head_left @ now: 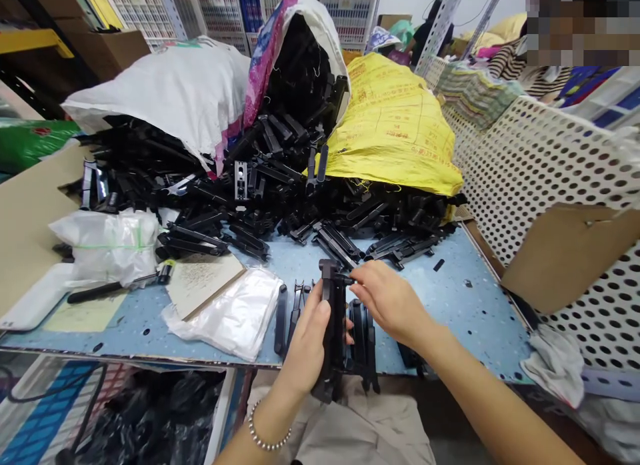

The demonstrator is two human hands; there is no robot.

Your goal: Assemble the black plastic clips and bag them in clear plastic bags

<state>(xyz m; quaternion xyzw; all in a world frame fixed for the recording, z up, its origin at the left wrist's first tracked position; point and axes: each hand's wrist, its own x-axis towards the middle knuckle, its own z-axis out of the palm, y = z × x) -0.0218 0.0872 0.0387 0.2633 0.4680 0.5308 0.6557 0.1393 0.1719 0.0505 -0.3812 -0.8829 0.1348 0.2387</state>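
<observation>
A long black plastic part (330, 325), shaped somewhat like a stapler body, stands nearly upright above the table's front edge. My left hand (309, 338) is wrapped round it, with the thumb on its face and fingertips showing on the far side. Fingers pinched, my right hand (383, 298) is at the part's upper right side, on a small black piece (345, 279) that sticks out there. The fingertips hide most of that piece. Behind and beside my hands lie several similar black parts (364, 338), and a narrow black strip (281, 318) lies to the left.
A heap of black parts (270, 178) spills from a white sack (165, 85) and a yellow sack (395, 118). Clear plastic bags (240, 318), a board (203, 281) and a black-handled screwdriver-like tool (95, 292) lie left. A perforated white basket wall (540, 158) bounds the right.
</observation>
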